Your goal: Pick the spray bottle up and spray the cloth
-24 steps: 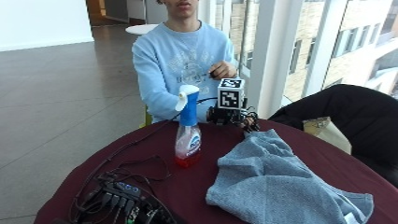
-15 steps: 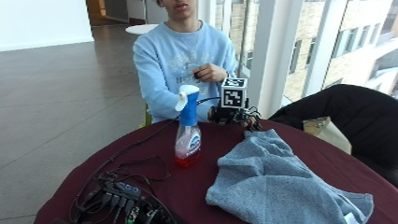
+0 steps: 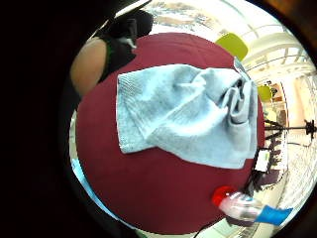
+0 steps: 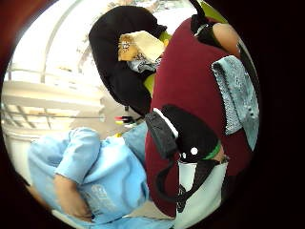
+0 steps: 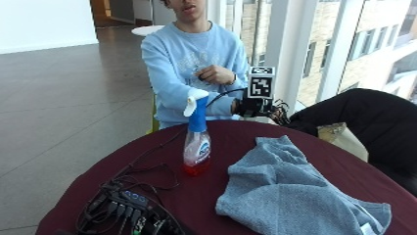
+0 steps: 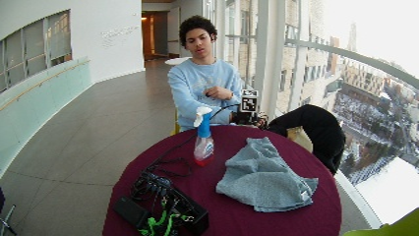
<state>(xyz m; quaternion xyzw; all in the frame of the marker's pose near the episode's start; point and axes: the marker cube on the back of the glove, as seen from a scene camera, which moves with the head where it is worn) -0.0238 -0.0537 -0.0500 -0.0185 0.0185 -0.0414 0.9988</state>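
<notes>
I cannot tell how the fingers of the gloved right hand (image 5: 251, 106) sit, because the glove hides them. The hand is at the far edge of the round dark red table (image 5: 215, 196), close to the person's body, and it holds nothing I can see. The other hand (image 5: 217, 75) is bare and is up at the chest. The spray bottle (image 5: 196, 138) stands upright on the table, apart from the gloved hand. It has a blue neck, a white trigger and red liquid at the bottom. The blue-grey cloth (image 5: 293, 196) lies crumpled on the table beside the bottle, not touching it. A bunch of black cables (image 5: 127, 208) lies at the near edge.
</notes>
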